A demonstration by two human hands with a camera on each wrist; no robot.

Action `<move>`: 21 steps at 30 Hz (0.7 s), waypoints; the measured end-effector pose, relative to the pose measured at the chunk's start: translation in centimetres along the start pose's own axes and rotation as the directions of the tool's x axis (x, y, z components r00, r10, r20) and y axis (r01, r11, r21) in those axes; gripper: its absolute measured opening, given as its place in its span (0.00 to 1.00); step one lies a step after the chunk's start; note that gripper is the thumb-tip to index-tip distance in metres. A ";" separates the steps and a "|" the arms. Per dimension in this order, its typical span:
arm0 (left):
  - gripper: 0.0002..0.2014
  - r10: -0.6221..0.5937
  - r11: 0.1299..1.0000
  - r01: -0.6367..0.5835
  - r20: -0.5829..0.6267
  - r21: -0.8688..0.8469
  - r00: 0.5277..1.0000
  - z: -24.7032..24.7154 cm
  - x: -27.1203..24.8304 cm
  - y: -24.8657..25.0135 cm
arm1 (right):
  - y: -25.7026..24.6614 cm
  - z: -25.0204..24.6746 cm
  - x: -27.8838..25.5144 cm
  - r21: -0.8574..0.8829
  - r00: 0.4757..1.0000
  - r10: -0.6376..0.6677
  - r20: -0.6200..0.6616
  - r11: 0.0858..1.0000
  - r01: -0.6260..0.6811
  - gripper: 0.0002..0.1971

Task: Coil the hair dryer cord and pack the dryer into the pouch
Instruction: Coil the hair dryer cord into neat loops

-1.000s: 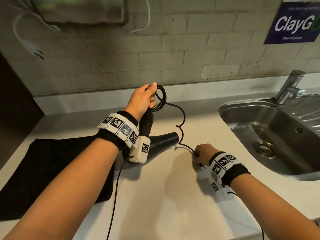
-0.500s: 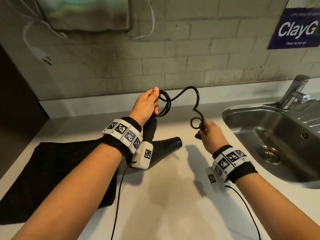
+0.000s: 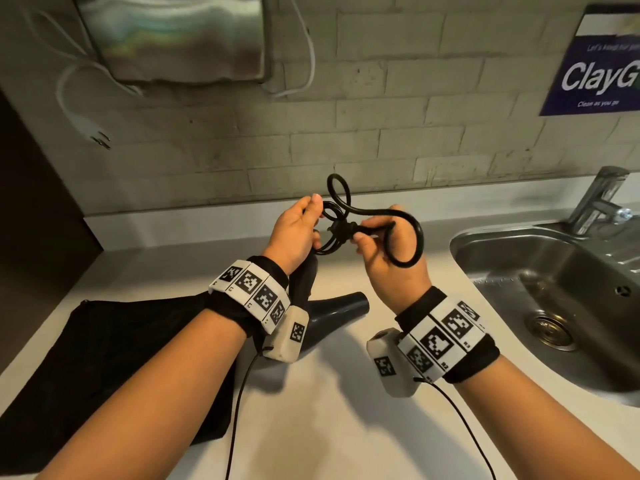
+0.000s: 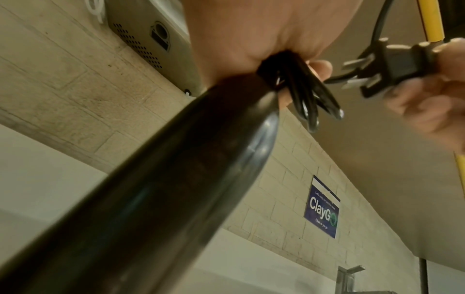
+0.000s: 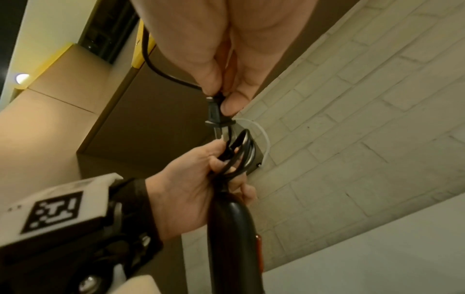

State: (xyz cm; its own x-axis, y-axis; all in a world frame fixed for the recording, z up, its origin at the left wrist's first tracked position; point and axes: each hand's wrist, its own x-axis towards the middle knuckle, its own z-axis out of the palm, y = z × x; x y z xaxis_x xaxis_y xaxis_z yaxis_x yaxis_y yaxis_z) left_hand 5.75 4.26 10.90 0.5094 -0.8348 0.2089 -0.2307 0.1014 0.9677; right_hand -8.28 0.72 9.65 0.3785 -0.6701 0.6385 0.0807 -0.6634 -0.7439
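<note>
The black hair dryer (image 3: 332,315) rests nozzle-right on the white counter, its handle (image 5: 231,234) rising into my left hand (image 3: 294,233). That hand grips the handle's top together with several black cord loops (image 3: 329,230) (image 4: 309,93). My right hand (image 3: 381,251) pinches the black plug (image 5: 216,111) (image 4: 392,65) right beside the coil, prongs pointing at my left hand. A free bend of cord (image 3: 412,237) arcs around my right hand. The black pouch (image 3: 104,368) lies flat on the counter at the left, under my left forearm.
A steel sink (image 3: 554,306) with a tap (image 3: 599,199) sits at the right. A metal wall dispenser (image 3: 173,36) hangs above, with a white cable and plug (image 3: 93,133) dangling at the left. The tiled wall runs behind the counter (image 3: 329,427).
My right hand rose from the counter and carried the plug end of the cord up and left to the coil in my left hand. The slack now forms small loops between the hands.
</note>
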 end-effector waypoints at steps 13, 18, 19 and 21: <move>0.10 -0.004 0.994 0.004 -0.005 -0.105 1.000 0.7 -0.3 0.4 | 1.1 1.9 0.8 -0.406 0.937 -0.176 0.301 0.865 0.293 0.06; 0.12 0.035 0.999 -0.035 0.016 0.004 0.999 0.5 -0.2 0.0 | 1.4 2.0 1.3 -0.522 0.924 -0.262 0.278 0.766 0.374 0.07; 0.13 0.047 0.999 -0.048 0.026 0.020 0.999 0.5 -0.3 0.1 | 1.5 1.9 1.4 -0.485 0.945 -0.250 0.213 0.812 0.324 0.07; 0.15 0.053 0.998 -0.054 0.043 0.040 0.998 0.4 -0.6 0.2 | 1.8 1.8 1.4 -0.409 0.977 -0.191 0.093 0.888 0.212 0.07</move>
State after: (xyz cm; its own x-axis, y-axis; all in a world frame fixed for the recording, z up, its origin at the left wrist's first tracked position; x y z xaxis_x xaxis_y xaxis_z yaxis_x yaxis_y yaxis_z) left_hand 5.05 4.51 10.88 0.4605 -0.8508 0.2533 -0.2908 0.1251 0.9486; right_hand -5.99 -0.79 8.87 0.4399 -0.4972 0.7479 -0.2249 -0.8672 -0.4442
